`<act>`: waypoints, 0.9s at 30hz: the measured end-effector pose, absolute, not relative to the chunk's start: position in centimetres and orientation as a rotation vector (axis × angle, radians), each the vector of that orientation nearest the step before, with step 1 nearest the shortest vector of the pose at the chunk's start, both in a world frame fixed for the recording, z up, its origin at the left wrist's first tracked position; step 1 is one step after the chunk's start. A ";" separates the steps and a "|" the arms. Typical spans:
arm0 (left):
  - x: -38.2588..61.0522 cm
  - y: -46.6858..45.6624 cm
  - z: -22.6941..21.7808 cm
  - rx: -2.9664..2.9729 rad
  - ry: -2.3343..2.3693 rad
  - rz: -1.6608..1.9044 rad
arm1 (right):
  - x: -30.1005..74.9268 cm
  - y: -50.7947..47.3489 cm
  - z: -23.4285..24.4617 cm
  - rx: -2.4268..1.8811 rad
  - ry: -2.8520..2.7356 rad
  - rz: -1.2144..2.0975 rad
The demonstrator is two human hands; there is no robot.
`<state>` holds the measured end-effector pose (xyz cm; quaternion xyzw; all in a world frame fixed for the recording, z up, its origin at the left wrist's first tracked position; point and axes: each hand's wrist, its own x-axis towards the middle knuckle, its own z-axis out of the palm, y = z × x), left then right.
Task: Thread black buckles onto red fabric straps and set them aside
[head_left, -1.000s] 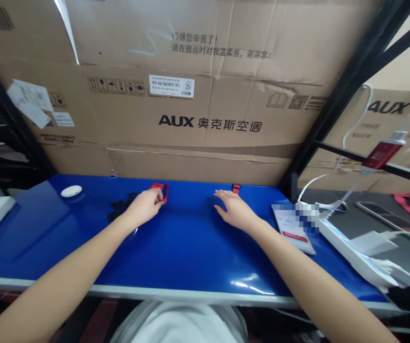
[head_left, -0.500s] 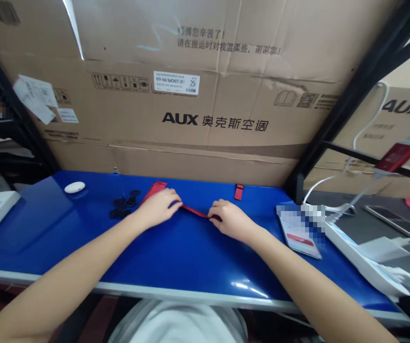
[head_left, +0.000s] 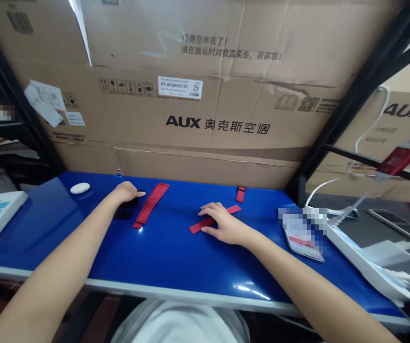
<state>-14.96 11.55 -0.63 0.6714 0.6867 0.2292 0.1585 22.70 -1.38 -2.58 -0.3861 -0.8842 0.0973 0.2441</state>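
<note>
My left hand (head_left: 126, 192) is over a small pile of black plastic buckles (head_left: 125, 212) at the left of the blue table. Its fingers are drawn together at a buckle by the pile's upper edge, and the fingertips are partly hidden. My right hand (head_left: 222, 223) hovers at a short red webbing strap (head_left: 234, 209) lying flat on the table; thumb and fingers are apart, on either side of the strap. Between the hands lies a group of longer red straps (head_left: 152, 205), aligned at a slant.
A red strap piece with a black buckle (head_left: 240, 194) lies near the cardboard wall (head_left: 219, 147). A phone (head_left: 303, 243) and a white power strip (head_left: 362, 264) are at the right. A white oval object (head_left: 80, 188) sits far left. Another person is beyond the left frame post.
My left hand has let go of the short red strap and moved left to the black buckles. The strap now lies flat under my right hand, which has opened.
</note>
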 end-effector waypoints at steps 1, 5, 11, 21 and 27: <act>-14.9 11.7 -0.8 1.912 1.986 0.617 | 22.5 -1.3 -2.8 -1.039 -2.406 0.330; -14.0 12.0 -1.3 1.929 1.928 0.866 | 22.4 -1.0 -3.1 -1.129 -2.311 0.530; -7.6 7.9 -0.4 1.725 1.222 0.998 | 22.4 -0.6 -2.6 -1.069 -2.127 0.722; -0.1 2.0 -0.9 1.572 0.756 0.802 | 21.8 -1.0 -1.7 -0.982 -2.059 0.710; 0.9 1.8 -1.6 1.447 0.767 0.827 | 21.5 -0.9 -2.5 -0.924 -1.949 0.812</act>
